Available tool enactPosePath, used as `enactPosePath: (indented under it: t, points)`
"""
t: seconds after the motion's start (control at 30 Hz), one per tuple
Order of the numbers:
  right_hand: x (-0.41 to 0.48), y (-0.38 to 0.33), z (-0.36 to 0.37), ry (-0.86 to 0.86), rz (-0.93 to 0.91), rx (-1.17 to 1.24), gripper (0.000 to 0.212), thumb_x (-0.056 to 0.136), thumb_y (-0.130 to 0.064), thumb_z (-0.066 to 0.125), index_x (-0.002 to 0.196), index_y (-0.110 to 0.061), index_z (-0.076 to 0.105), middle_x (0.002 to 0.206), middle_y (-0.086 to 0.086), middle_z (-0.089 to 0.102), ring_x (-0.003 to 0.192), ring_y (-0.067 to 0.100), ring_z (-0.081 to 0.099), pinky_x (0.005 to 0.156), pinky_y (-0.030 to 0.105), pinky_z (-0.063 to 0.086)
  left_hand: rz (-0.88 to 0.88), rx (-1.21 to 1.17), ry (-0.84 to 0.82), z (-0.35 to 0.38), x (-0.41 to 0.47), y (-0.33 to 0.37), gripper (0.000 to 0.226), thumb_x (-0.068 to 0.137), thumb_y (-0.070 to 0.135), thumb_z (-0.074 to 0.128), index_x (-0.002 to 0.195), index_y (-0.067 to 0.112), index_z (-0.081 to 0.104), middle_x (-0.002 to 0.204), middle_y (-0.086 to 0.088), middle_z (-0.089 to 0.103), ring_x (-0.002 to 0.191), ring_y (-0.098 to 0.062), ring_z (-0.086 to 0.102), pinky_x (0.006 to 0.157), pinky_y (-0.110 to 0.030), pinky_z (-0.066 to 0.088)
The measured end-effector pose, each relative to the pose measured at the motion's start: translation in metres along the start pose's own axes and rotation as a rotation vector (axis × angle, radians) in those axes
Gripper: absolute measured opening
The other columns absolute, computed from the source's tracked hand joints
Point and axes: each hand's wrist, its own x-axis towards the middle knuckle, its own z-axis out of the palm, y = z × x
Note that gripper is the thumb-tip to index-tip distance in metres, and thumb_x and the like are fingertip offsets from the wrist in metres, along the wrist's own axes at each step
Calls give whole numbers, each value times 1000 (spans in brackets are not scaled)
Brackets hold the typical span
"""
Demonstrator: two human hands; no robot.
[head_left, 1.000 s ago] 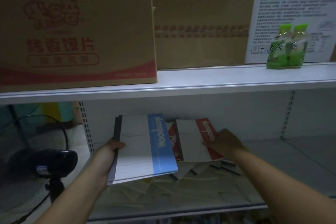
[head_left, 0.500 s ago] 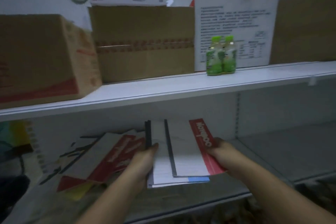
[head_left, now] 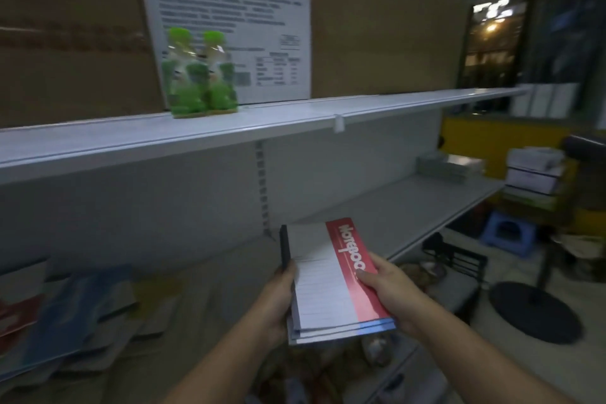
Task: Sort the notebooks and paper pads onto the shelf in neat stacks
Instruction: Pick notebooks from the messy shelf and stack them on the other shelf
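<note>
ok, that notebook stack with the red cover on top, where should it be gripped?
By its two long edges, one hand from each side: left hand on the dark spine edge, right hand on the red band. The notebook stack is flat and loose-layered, so squeezing both long sides likely keeps the books aligned.

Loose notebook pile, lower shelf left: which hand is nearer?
Left. The left hand grips the held stack on the edge facing the pile; the right hand holds its far, red edge.

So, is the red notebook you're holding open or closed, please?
Closed: the red notebook lies flat, cover up, atop the stack between left hand and right hand.
</note>
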Motion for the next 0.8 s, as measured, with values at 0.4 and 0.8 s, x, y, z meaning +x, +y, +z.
enactPosePath:
  t: [0.4,0.8]
  points:
    - [113,10,-128,223,122,-21,33,98,-14,45,128,-25,52,101,9,71,76,21,69,68,29,54,-49,138,1,118,179,-22,19,100,25,44,106,13,58,102,-14,66,89,-32,65,81,-44,55]
    - [170,33,-293,506,152,0,35,92,4,41,110,-18,62,92,7,71,68,19,66,56,23,49,-159,84,-75,286,295,-68,29,99,24,45,123,10,54,105,-14,65,90,-32,63,74,-37,53]
